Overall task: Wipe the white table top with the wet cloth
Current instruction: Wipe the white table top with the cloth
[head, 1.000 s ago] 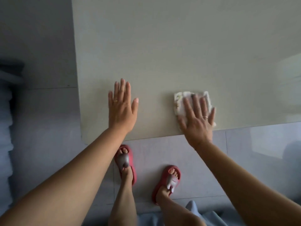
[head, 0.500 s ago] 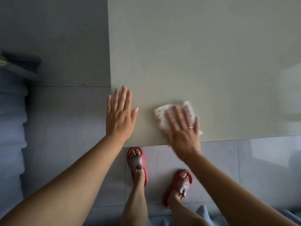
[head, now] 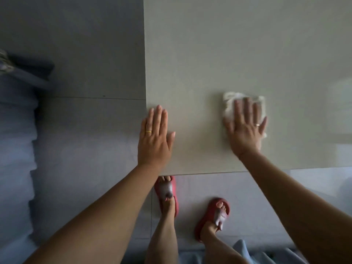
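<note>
The white table top (head: 228, 44) fills the upper right of the head view. A crumpled white wet cloth (head: 229, 103) lies on it near the front edge. My right hand (head: 245, 130) presses flat on the cloth with fingers spread, covering most of it; the cloth shows beyond the fingertips and at the right side. My left hand (head: 154, 141) rests flat and open on the table's front left corner, its outer edge over the table's left side, holding nothing.
Grey floor tiles (head: 85, 130) run left of and in front of the table. My feet in red slippers (head: 213, 218) stand just before the front edge. A stack of blue-grey bedding (head: 15, 149) lies at the far left.
My right hand slid the cloth left toward my left hand, then back to the right and a little farther from the front edge. My left hand now sits at the table's left edge.
</note>
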{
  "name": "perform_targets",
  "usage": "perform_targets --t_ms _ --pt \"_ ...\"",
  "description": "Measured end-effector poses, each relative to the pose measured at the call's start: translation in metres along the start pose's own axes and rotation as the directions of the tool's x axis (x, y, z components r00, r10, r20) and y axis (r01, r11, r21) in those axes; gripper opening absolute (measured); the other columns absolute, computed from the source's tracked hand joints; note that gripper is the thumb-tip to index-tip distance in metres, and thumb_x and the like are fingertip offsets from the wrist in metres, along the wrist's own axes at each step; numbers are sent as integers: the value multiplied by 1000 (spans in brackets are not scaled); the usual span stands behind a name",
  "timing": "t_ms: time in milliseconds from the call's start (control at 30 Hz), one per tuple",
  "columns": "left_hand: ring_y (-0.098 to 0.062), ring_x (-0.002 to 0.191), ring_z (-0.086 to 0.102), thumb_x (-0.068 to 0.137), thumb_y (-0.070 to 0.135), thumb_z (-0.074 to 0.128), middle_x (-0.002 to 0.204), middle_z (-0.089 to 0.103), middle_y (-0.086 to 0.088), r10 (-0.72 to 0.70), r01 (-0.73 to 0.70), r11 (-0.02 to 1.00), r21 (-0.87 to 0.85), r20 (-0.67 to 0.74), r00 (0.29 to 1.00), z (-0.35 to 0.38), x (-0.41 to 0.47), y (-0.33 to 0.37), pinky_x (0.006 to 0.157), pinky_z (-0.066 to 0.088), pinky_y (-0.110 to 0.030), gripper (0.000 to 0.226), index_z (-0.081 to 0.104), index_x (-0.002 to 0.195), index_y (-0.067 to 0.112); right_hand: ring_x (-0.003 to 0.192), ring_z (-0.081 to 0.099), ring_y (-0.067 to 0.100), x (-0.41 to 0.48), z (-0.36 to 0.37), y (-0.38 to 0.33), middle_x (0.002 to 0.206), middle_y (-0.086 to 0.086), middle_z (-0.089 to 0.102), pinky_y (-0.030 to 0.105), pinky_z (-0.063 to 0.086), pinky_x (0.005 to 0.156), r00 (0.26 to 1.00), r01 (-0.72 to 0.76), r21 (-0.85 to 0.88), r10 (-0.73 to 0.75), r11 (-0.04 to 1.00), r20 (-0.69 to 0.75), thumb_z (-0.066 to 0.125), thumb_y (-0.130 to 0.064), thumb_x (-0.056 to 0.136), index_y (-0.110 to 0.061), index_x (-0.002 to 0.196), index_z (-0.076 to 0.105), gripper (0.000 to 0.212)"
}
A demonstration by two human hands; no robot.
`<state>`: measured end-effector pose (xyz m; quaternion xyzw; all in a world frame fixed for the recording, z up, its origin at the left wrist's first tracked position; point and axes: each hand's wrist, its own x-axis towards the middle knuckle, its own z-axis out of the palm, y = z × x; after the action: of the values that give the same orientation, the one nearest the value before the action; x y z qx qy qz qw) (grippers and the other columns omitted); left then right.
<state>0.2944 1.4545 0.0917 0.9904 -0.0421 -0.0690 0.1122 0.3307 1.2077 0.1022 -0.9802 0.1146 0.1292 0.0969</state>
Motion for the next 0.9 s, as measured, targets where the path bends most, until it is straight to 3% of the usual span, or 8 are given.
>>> perform_targets --t_ms 100,167,300,400,500,600,733,900 --pt "-31 145 15 99 37 26 157 19 -14 5 -5 1000 17 2 1000 1 0 0 117 20 -44 59 21 148 5 146 -11 24 4 3 -37 160 0 -6 55 -9 114 961 -270 89 274 959 -41 27 -49 96 -34 149 3 60" --pt "-32 145 16 98 36 27 156 19 -15 6 -7 1000 23 4 1000 0 1 0 116 22 -45 59 22 148 4 145 -13 26 -20 16 -72 158 -2 -11 52 -13 114 998 56 27 -56 998 7 24 -52 95 -34 149 1 61" --pt "-32 145 14 98 36 25 156 18 -15 14 -15 1000 15 30 999 -2 2 -1 117 21 -45 59 19 148 4 146 -1 25 -10 8 -48 159 -2 6 52 0 116 806 592 -137 -581 794 112 21 -57 93 -37 149 8 61" --pt "-31 145 13 99 38 20 157 15 -13 13 -14 1000 15 37 999 0 1 -2 117 18 -45 60 16 149 6 146 -10 21 41 -9 -5 160 -5 -4 51 -9 115 987 160 -54 -159 986 29 16 -59 91 -41 147 -1 61" --pt "-30 145 13 98 38 21 157 15 -12 6 -8 999 39 38 999 1 2 -1 116 16 -46 60 17 149 6 145 -11 26 46 -5 -31 160 -1 -3 56 -7 114 972 -226 97 231 969 -52 24 -52 94 -36 149 3 60" --pt "-29 144 19 97 38 25 156 21 -12 3 -5 998 69 37 999 -2 4 0 116 13 -51 60 23 148 6 146 -6 29 5 17 -77 159 2 3 56 -2 114 974 224 4 -224 975 -29 27 -49 96 -32 149 9 59" --pt "-28 143 24 96 38 31 153 29 -14 1 0 999 36 -24 1000 -16 31 4 117 12 -49 60 31 145 5 146 -1 25 29 3 -48 158 -3 9 55 5 116 752 659 -145 -653 738 95 24 -56 94 -36 149 11 60" --pt "-30 143 21 95 36 32 154 26 -15 -5 3 1000 -29 -93 996 -34 116 18 117 10 -41 61 28 146 3 146 -9 22 99 -24 -24 160 -3 0 52 -8 115 995 -86 72 90 994 -52 27 -52 96 -38 149 7 58"
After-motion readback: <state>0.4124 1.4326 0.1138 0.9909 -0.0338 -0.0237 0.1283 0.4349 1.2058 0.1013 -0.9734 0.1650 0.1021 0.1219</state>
